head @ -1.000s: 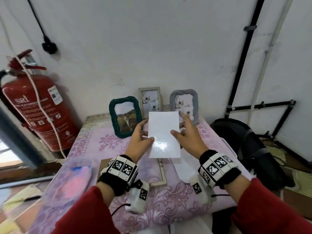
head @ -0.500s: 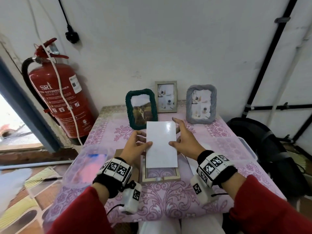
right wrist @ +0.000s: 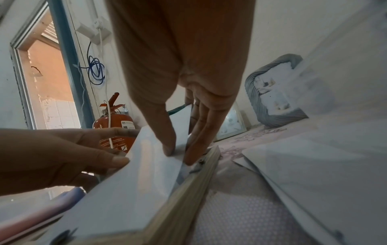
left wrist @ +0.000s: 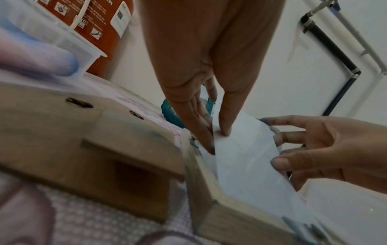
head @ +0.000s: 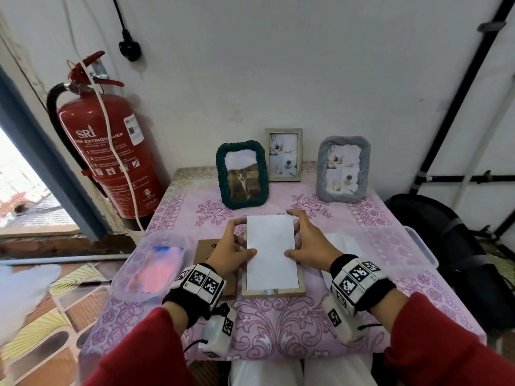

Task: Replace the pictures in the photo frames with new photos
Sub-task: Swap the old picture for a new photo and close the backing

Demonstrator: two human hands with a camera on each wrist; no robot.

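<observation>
Extinguisher (head: 111, 151), red, stands at far left against the wall beside the doorway. On the desk (head: 278, 324), under a pink flowered cloth, a clear plastic tub (head: 147, 263) with pink and blue contents sits nearest that side. Just right of it lies a brown backing board (head: 206, 249), flat, partly under the left wrist.

The left hand (head: 232, 246) holds the left edge of a white photo sheet (head: 270, 252): its grip is a pinch, thumb on top of the sheet and fingers (left wrist: 201, 131) going down along the sheet's left edge. The sheet lies blank side up inside a pale wooden frame (head: 273, 292) resting flat in the middle of the desk, the frame's rim showing along the near and side edges. The left wrist view shows the sheet's left side lifted a little above the frame's rim.

The right hand (head: 309, 243) mirrors this on the sheet's right edge, thumb on the sheet, fingers spread beside and beyond it, again pinching.

Behind, upright near the wall, stand a green rope frame (head: 242, 175) with a cat picture, a small wooden frame (head: 283, 154), and a grey frame (head: 344, 169). Loose white sheets (head: 340, 240) lie right of the hands, and a black bag (head: 434, 240) sits off the desk's right side.
</observation>
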